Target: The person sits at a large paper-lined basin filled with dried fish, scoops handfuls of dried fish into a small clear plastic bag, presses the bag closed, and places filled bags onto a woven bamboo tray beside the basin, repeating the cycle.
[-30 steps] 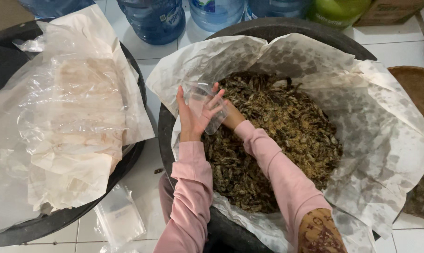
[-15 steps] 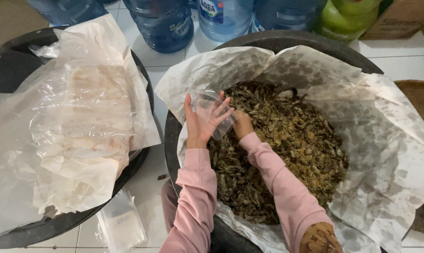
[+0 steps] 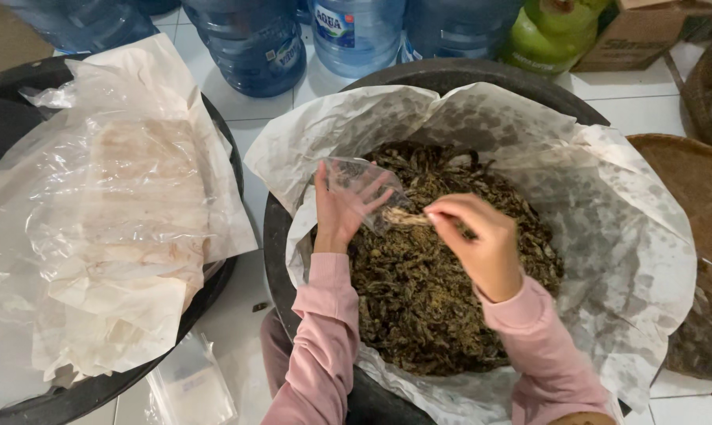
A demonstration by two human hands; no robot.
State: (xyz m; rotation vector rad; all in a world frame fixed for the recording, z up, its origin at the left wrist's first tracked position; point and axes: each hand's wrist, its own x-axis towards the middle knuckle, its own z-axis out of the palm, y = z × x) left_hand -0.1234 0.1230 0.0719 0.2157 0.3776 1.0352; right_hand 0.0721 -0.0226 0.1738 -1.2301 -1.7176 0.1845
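Note:
A black tub (image 3: 482,75) lined with white paper (image 3: 623,228) holds a heap of dark dried shreds (image 3: 442,307). My left hand (image 3: 336,212) holds a small clear plastic bag (image 3: 364,185) open above the heap's left side. My right hand (image 3: 482,240) pinches a pale tuft of shreds (image 3: 403,216) at the bag's mouth. Both arms wear pink sleeves.
A second black tub (image 3: 214,142) on the left is covered with crumpled clear plastic and paper (image 3: 112,212). Blue water jugs (image 3: 254,43) and a green gas cylinder (image 3: 549,35) stand at the back. Small plastic bags (image 3: 191,382) lie on the tiled floor. A woven tray (image 3: 694,181) sits at right.
My right hand has lifted out of the heap and now brings a pinch of shreds to the bag's mouth. The left hand still holds the bag.

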